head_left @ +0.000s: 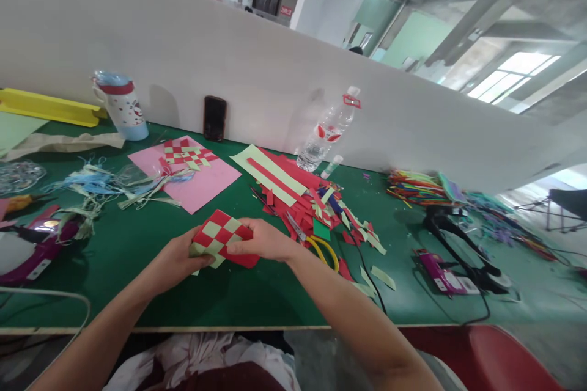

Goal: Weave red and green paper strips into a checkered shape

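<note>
The left hand (178,259) is curling closed around one side of the red and pale green checked paper (220,232). The right hand (263,241) is pinching the other side. Both are holding it over the green table (284,299). Yellow scissors (316,241) are lying to the right, by red scraps (300,203). Farther back, a phone (215,118) and a water bottle (324,134) are standing by the wall (257,85).
</note>
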Tool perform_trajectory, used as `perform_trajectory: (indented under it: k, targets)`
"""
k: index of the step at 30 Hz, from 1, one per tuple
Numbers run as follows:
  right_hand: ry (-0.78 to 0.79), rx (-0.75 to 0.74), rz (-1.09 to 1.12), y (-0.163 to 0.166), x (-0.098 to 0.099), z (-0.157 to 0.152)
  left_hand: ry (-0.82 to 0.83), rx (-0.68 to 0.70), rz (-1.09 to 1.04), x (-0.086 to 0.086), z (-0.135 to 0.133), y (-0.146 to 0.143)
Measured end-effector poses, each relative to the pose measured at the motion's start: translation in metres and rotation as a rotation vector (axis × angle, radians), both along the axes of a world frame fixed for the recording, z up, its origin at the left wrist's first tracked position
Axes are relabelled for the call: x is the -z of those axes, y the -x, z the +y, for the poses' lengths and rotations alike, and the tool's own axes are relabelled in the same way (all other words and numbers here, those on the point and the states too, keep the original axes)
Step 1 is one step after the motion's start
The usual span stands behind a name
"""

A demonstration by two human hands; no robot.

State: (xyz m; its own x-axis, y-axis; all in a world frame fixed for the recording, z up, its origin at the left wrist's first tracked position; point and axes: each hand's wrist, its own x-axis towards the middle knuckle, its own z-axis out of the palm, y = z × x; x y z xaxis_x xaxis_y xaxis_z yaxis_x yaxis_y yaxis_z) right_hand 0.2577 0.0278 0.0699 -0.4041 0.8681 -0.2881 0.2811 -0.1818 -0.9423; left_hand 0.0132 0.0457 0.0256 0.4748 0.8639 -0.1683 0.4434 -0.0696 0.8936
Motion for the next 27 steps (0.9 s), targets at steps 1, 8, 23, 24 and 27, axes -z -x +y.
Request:
perform_trajectory:
  k: [1, 8, 23, 24, 27]
  targets:
    - [-0.008, -0.006, -0.008, -0.001, -0.001, 0.001, -0.002, -0.001, -0.006, 0.0, 0.001, 0.0]
    - [-0.086, 0.05, -0.07, -0.001, 0.003, 0.006, -0.006, -0.013, 0.0, -0.005, 0.005, 0.0]
    - [-0.132, 0.119, -0.159, -0.008, -0.013, 0.025, -0.215, -0.108, -0.041, -0.016, 0.027, 0.006]
    - [-0.172, 0.142, -0.196, -0.01, -0.015, 0.027, -0.297, -0.158, -0.009, -0.017, 0.027, 0.01]
    - [-0.339, 0.232, -0.333, -0.011, -0.021, 0.026, -0.508, -0.3, 0.104, -0.019, 0.019, 0.021]
